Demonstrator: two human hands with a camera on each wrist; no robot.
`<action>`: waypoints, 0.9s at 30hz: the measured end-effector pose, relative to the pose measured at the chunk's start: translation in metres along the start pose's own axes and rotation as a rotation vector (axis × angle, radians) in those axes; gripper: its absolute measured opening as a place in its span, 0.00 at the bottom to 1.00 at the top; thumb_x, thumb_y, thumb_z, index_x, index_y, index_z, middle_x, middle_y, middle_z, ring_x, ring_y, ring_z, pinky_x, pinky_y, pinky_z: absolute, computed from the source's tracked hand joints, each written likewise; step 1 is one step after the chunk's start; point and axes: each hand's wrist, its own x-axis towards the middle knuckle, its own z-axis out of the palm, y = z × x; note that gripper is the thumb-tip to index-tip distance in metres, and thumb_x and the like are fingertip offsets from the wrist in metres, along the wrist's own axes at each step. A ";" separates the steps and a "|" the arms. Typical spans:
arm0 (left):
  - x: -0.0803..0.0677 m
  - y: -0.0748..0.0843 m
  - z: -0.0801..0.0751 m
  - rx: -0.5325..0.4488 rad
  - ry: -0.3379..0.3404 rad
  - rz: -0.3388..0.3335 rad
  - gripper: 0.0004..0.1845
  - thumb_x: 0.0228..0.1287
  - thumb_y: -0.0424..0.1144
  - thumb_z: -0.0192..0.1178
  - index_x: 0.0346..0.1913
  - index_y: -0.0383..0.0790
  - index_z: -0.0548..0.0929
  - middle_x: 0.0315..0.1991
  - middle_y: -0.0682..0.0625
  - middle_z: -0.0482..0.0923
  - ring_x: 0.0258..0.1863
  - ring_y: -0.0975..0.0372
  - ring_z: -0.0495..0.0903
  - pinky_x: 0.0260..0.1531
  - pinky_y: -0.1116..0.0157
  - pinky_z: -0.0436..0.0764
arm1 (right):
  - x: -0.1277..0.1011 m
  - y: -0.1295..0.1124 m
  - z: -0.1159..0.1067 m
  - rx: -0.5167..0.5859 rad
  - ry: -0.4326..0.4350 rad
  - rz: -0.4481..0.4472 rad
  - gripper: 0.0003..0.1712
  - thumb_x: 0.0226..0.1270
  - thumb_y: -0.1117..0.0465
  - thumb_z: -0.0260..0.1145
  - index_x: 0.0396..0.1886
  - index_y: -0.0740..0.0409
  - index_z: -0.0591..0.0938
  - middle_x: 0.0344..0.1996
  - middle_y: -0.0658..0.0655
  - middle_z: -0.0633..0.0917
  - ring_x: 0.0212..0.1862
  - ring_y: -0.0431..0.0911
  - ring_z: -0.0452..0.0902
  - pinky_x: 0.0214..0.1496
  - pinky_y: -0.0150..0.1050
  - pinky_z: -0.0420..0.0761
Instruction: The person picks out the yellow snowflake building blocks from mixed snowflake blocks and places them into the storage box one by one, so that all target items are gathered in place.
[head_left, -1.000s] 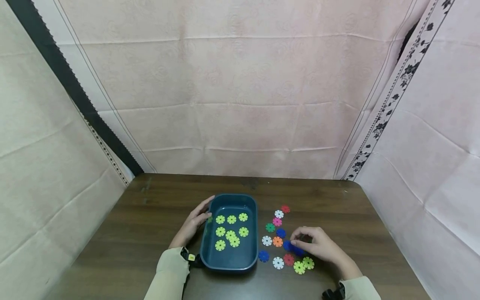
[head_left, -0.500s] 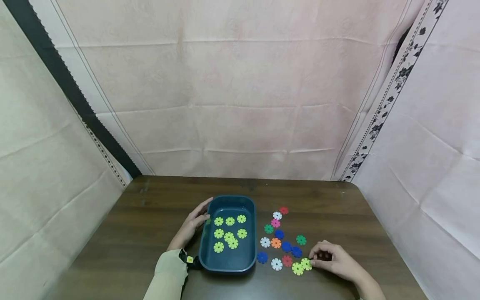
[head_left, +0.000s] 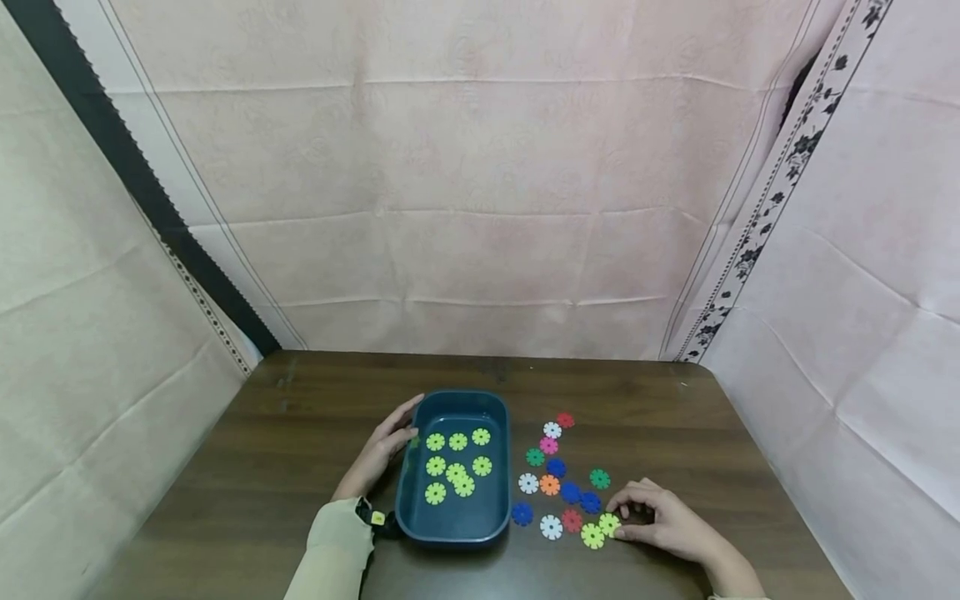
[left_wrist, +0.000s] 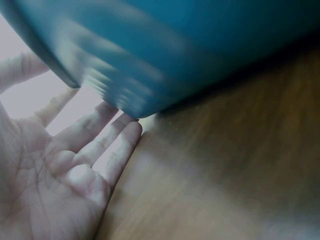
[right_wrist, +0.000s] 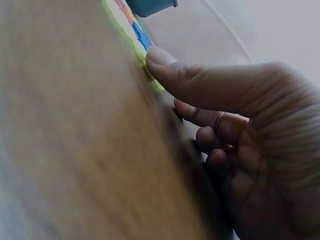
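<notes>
My right hand point(head_left: 663, 527) w/ fingers curled pinches a yellow-green plastic snowflake disc point(head_left: 609, 524) on the desk. Left hand point(head_left: 384, 446), fingers straight, steadies the dark teal plastic tray point(head_left: 452, 532). Next, I reckon: lift disc clear.

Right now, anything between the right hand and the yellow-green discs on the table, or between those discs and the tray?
Nothing stands between the right hand and the nearer yellow-green disc: its fingertips are already at it. Toward the tray, the second yellow-green disc, a red disc, a white disc and a blue disc lie flat across the path; the tray's right wall follows.
</notes>
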 end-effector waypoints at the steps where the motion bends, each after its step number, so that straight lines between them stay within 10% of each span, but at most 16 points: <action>1: 0.000 0.000 0.000 0.001 -0.002 0.002 0.29 0.76 0.40 0.53 0.76 0.64 0.65 0.75 0.53 0.61 0.73 0.52 0.62 0.69 0.42 0.60 | 0.000 0.000 0.000 0.001 0.001 0.010 0.14 0.60 0.56 0.77 0.45 0.44 0.84 0.33 0.47 0.80 0.36 0.42 0.71 0.34 0.36 0.73; 27: 0.000 0.000 -0.001 0.004 -0.014 0.007 0.29 0.77 0.39 0.52 0.76 0.63 0.64 0.77 0.51 0.57 0.75 0.49 0.56 0.70 0.40 0.56 | 0.001 -0.006 0.001 -0.015 0.002 0.171 0.15 0.61 0.50 0.75 0.42 0.42 0.79 0.36 0.47 0.77 0.38 0.41 0.69 0.36 0.35 0.71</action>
